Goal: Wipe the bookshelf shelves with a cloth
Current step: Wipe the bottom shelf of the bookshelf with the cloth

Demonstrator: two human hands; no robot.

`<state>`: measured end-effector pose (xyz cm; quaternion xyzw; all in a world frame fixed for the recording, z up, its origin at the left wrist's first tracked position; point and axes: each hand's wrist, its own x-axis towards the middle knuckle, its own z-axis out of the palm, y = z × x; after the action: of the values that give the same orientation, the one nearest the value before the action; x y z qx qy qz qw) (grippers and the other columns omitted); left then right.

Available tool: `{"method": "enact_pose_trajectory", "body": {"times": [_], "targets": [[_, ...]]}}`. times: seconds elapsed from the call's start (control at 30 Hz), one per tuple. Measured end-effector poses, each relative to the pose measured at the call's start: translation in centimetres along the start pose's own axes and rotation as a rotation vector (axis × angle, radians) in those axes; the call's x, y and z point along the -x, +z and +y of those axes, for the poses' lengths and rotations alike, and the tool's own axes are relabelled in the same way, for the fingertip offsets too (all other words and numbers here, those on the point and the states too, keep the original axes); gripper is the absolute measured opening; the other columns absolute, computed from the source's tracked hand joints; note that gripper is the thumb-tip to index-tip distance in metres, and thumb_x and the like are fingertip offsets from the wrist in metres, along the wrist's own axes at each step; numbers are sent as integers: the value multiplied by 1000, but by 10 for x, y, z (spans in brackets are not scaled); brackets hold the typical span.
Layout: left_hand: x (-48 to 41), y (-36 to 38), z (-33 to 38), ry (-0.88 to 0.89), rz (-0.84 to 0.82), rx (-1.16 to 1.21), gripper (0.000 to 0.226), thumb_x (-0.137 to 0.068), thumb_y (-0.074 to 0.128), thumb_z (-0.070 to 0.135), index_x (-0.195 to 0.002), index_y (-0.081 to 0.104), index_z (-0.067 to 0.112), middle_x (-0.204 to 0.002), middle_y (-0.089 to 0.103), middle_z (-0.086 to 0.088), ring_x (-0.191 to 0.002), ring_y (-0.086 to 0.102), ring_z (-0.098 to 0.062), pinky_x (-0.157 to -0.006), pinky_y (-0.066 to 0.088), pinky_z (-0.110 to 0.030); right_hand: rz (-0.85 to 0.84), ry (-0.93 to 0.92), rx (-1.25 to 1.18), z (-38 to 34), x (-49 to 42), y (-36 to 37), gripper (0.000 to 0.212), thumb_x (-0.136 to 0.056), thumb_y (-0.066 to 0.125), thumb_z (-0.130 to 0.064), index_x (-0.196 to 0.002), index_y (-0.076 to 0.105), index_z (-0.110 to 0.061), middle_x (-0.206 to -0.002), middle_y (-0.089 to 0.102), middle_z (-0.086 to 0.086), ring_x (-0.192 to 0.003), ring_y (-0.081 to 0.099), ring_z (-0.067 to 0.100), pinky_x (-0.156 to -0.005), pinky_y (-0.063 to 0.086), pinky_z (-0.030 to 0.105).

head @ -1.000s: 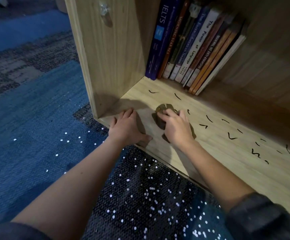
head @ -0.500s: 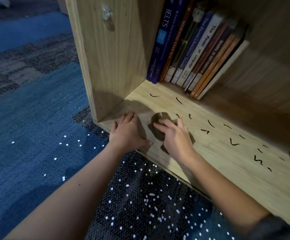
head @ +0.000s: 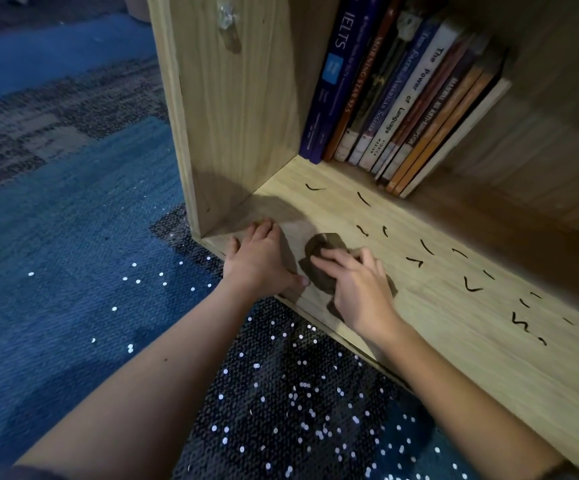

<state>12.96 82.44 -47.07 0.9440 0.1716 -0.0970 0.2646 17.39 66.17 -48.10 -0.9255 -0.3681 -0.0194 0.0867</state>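
The bookshelf's bottom shelf (head: 454, 341) is light wood scattered with short black marks (head: 471, 287). A crumpled brown cloth (head: 326, 245) lies near the shelf's left front corner. My right hand (head: 360, 289) lies on top of it, fingers stretched over the wad and pressing it to the board. Part of the cloth sticks out past my fingertips; the rest is hidden under my palm. My left hand (head: 260, 263) rests flat on the shelf beside the cloth, close to the left side panel (head: 232, 133), holding nothing.
A row of leaning books (head: 402, 98) stands at the back left of the shelf. Blue and dark carpet (head: 73, 271) speckled with white dots lies in front of the shelf's front edge. The shelf runs on to the right, with more black marks.
My right hand has drawn the cloth a little toward the shelf's front edge. My left hand has stayed in place.
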Motion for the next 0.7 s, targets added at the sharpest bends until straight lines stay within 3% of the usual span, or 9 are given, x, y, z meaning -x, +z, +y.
{"method": "enact_pose_trajectory", "body": {"times": [0.27,0.47,0.7], "targets": [[0,0,0,-2,11,6,111,-71,71,54,-151,8,11,-158,5,1,-145,0,-17,-115,3,-49,-48,150,19,1,-58,-10,65,-86,44,8,-140,39,-28,-137,42,-8,-97,30,20,-83,29,30],[-1,2,-1,5,24,-7,109,-71,71,55,-150,10,11,-158,7,0,-145,1,-18,-115,4,-48,25,-21,-35,11,-7,0,58,-84,51,5,-132,51,-29,-134,49,-12,-103,36,22,-78,21,29],[1,2,-4,34,4,-12,109,-75,66,58,-151,4,11,-159,-1,-1,-145,-4,-20,-115,-1,-48,-58,158,-7,5,-59,-6,66,-86,43,6,-141,37,-30,-138,40,-7,-97,27,19,-88,30,31]]}}
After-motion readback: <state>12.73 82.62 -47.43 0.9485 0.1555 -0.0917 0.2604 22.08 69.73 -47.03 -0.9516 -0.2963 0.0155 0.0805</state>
